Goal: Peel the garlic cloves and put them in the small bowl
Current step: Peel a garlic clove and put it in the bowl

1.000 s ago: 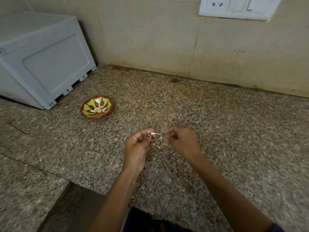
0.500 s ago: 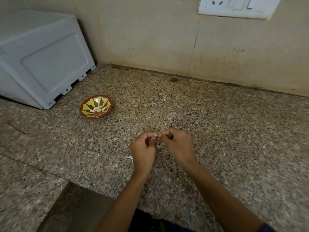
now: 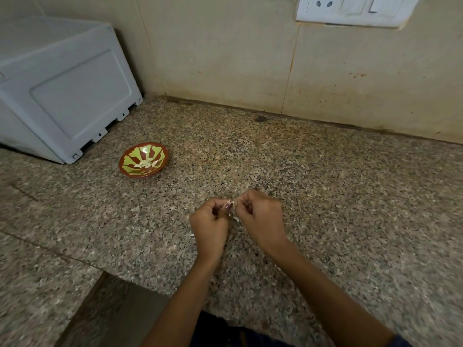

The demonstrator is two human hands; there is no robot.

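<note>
Near centre, my left hand (image 3: 210,222) and right hand (image 3: 261,219) pinch one clove (image 3: 231,205): light, firm, slippery, papery-skinned; I'd grip its ends; bowl (image 3: 143,160) far left

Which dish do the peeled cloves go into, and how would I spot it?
Find the grey box at the counter's back left. Just in front of its near corner sits the small bowl: red-brown with a yellow-green petal pattern, pale pieces inside, the only dish there.
</note>
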